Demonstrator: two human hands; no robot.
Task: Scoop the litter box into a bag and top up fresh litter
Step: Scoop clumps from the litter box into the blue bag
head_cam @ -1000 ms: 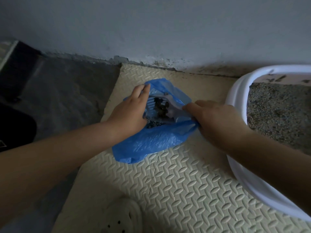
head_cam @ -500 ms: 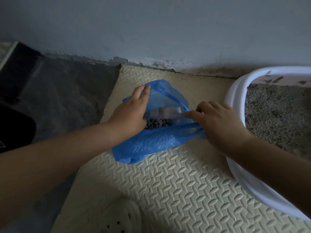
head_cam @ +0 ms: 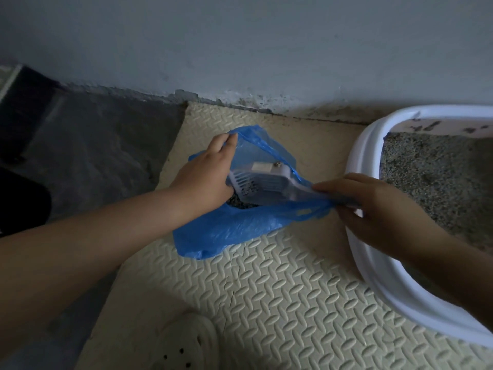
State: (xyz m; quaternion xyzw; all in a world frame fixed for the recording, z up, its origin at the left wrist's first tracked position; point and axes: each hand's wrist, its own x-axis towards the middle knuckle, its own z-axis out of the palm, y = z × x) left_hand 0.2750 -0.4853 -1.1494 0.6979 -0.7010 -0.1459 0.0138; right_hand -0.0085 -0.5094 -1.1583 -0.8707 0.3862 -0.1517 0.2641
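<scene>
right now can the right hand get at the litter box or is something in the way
Probably yes. The right hand grips the scoop by its handle, the left hand holds the blue bag open around it, and the open-topped litter box sits right beside the right hand, nothing between.

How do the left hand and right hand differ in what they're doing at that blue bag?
The left hand pinches the rim of the blue bag, holding its mouth open; the right hand grips the handle of the scoop. The left hand's fingers point toward the wall; the right hand's point left, toward the bag. Both work at the bag's mouth.
</scene>
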